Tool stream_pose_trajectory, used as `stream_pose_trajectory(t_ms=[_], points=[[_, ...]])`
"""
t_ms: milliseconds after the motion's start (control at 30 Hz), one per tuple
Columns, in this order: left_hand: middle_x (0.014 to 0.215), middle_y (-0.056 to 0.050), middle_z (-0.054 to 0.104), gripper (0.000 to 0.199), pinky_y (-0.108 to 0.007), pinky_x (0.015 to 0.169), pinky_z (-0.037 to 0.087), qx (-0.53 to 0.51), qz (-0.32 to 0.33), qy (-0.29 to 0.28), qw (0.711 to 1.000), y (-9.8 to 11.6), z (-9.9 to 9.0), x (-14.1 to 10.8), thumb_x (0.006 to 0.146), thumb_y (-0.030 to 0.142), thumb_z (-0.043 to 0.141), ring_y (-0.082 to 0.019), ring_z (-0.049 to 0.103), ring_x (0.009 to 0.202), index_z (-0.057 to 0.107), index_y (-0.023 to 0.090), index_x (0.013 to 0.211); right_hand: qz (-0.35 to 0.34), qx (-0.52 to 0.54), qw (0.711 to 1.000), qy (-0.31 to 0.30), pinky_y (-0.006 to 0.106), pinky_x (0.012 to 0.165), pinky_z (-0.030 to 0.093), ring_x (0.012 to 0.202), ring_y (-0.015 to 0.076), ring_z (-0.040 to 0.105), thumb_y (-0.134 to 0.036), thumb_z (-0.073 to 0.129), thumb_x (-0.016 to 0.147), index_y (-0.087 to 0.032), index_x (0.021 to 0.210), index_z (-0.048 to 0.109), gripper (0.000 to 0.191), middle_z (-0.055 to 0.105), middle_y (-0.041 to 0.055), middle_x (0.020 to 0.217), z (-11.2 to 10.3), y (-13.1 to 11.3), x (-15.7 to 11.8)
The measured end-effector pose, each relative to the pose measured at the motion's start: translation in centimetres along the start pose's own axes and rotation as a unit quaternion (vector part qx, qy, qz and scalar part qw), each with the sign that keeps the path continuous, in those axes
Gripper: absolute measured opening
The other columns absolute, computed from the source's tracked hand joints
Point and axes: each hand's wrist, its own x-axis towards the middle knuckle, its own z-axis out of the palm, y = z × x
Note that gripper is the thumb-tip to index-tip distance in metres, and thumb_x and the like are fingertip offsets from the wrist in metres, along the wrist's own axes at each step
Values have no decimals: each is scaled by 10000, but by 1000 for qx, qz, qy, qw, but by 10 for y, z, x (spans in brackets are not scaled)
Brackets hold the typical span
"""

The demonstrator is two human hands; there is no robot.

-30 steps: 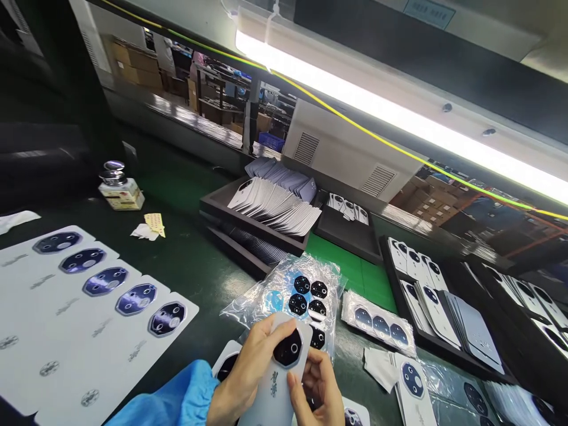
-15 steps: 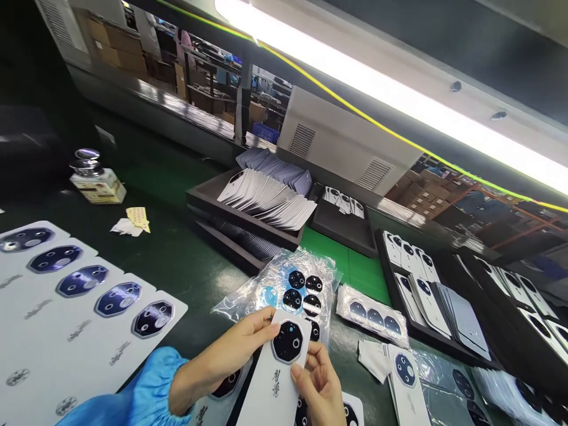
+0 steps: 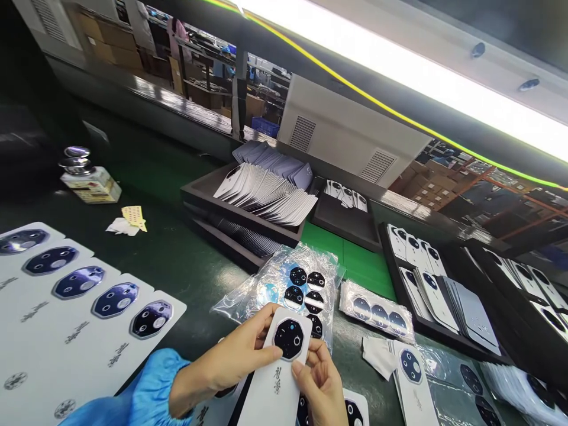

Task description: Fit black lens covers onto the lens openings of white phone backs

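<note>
My left hand (image 3: 231, 358) and my right hand (image 3: 322, 384) together hold a white phone back cover (image 3: 277, 378) with a black octagonal camera piece (image 3: 288, 338) at its top. The left thumb rests beside that piece, and the right fingers pinch the cover's right edge. Just beyond lies a clear plastic sheet (image 3: 284, 284) carrying several black octagonal camera pieces (image 3: 307, 287). More white covers lie under my hands at the bottom edge.
A row of white covers (image 3: 75, 319) with dark camera rings lies at the left. Dark trays (image 3: 248, 219) of stacked covers stand behind, more trays (image 3: 444, 296) at the right. A small bottle (image 3: 86, 177) stands far left, and a bagged strip (image 3: 377, 310) lies mid-right.
The cover has tilted slightly and sits a little lower in my hands. My left thumb has slid along the cover's left edge beside the camera piece. The view has shifted left.
</note>
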Motion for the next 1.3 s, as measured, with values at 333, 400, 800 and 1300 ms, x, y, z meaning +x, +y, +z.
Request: stream_pose_trajectory(t_ms=[333,400,800,1300], points=[[827,23,537,381,-232,627,377,79,-4,45,996,-6,3,2,662,254,584,-143,476,746,436,200,1009,-18,-15,1000,5,280,625,522,684,184,667,-474,812,679,-195,903,593,419,684,34,790,2,2,-2],[862,7,549,385,-237,629,383,49,1,19,999,-2,2,1,686,330,603,-153,485,767,457,195,1016,-24,-13,1000,2,281,623,521,676,182,664,-473,811,679,-197,897,587,417,681,30,774,2,2,-1],[796,4,522,454,-255,676,368,89,6,51,995,14,-3,0,728,621,583,-160,476,761,496,185,818,-29,-10,999,-34,261,601,485,639,164,632,-461,795,696,-206,857,537,397,663,16,763,1,1,-1],[617,77,383,328,-235,572,269,146,-4,159,976,1,7,10,630,418,583,-117,351,621,331,219,696,-70,-73,995,-14,214,528,330,525,90,398,-513,737,735,-211,815,548,365,541,-21,675,8,13,-5]])
